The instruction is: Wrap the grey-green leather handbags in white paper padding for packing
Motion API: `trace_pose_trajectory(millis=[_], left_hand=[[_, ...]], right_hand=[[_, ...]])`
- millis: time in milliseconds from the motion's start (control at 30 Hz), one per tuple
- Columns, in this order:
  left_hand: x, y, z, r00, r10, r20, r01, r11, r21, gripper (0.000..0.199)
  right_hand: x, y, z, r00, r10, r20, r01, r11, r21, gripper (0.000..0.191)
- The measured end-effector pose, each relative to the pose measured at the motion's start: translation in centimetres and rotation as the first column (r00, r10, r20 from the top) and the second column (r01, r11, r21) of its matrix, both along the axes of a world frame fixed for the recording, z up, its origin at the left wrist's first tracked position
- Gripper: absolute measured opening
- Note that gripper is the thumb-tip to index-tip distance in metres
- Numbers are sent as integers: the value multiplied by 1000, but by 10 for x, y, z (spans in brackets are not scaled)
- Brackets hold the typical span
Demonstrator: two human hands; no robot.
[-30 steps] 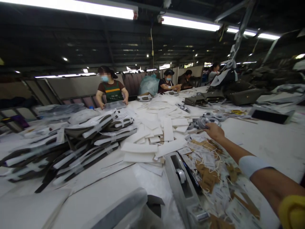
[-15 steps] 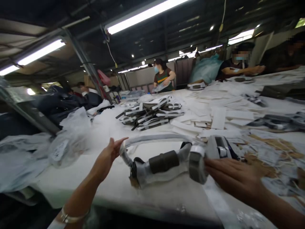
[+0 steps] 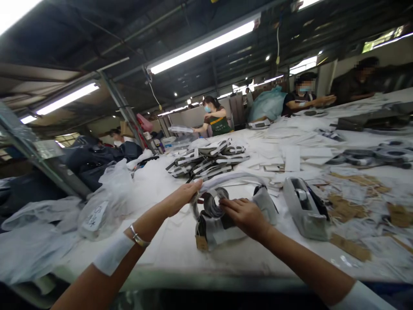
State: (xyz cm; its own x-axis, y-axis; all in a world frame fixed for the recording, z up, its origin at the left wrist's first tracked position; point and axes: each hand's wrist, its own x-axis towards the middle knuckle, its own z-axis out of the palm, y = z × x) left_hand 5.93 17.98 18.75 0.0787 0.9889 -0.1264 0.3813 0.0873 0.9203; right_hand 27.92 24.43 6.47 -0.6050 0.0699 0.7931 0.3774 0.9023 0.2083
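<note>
A long strap wrapped in white material arches over the table in front of me. My left hand pinches its left end. My right hand holds a rolled-up grey webbing strap, its coiled side facing me, inside the arch. Below the coil lies a pale wrapped part, partly behind my right hand, with a brown cardboard tag at its left end. A grey tape dispenser stands to the right of my right hand.
Dark and white wrapped straps lie piled behind. White sheets, brown tags and grey rolls cover the right side. A clear plastic bag is at left. A co-worker stands across the table; others sit at right.
My right hand has moved left from beside the tape dispenser, bringing the rolled strap inside the arch and turning its coiled side toward me. My left hand still grips the wrapped strap.
</note>
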Motion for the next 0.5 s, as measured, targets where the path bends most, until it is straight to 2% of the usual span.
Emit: trace_pose_trajectory(millis=[233, 400, 500], left_hand=[[-12, 1, 0, 997, -42, -65, 41, 999, -21, 68], [0, 1, 6, 994, -106, -27, 107, 994, 8, 66], [7, -1, 3, 998, -62, -30, 63, 998, 13, 64]], right_hand=[[-20, -7, 12, 994, -81, -73, 82, 997, 14, 25], [-32, -18, 11, 985, -160, -68, 157, 987, -37, 21], [-39, -28, 10, 976, -213, -38, 208, 974, -93, 20]])
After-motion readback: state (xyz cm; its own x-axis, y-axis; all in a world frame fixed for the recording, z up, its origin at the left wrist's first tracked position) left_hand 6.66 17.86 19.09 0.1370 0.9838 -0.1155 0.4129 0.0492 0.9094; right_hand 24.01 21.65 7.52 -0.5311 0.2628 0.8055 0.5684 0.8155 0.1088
